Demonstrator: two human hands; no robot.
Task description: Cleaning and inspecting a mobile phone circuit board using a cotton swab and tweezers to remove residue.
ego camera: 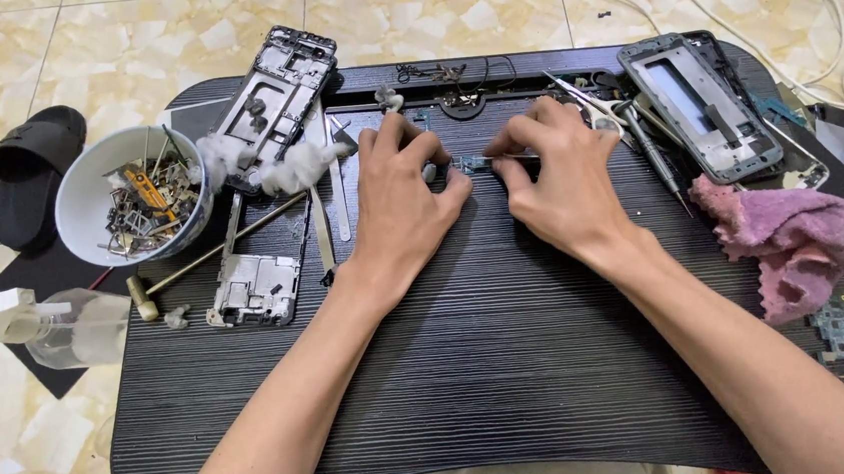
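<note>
Left hand [401,194] pinched shut on a small part [468,163] at mid-table, right hand [557,171] closed on tweezers [514,158] whose tip meets that part from the right. Looks like fine picking at the part mid-step; likely calls for a steady left pinch and a light tweezer pull. Far left, white bowl [79,209] heaped with metal scraps and screws; phone frames [275,88] beside, pink cloth [793,233] right.

Two phone frames [275,93], one bowl [87,193], one cloth [793,238].
</note>
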